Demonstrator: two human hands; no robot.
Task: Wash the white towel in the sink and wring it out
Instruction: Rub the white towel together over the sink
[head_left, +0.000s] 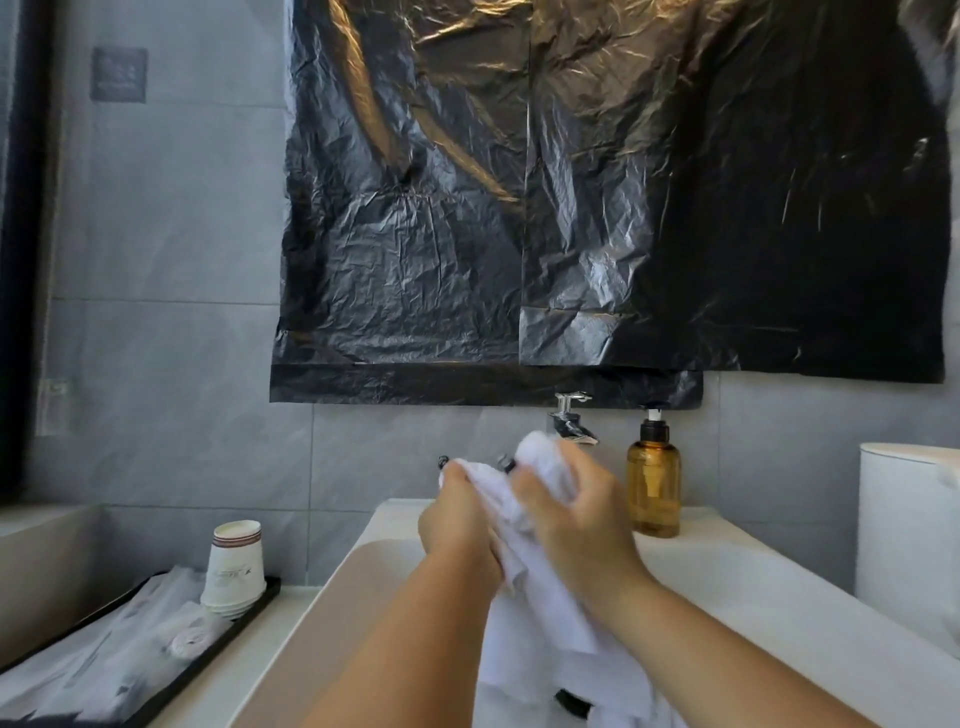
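The bunched white cloth towel (524, 566) hung above the white rectangular sink (358, 582), gripped by the left hand (457, 519) and the right hand (571, 514), fingers clenched round it. At twelve o'clock stood the chrome tap (569, 415); at one o'clock, an amber pump bottle (653, 480). At nine o'clock, stacked white paper cups (234, 569) sat on a black tray (223, 642), print unreadable.

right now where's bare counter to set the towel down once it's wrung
Bare sink rim runs right of the amber pump bottle toward the white canister; a narrower strip lies between the black tray and the basin. The tray, with paper cups and packets, is crowded.
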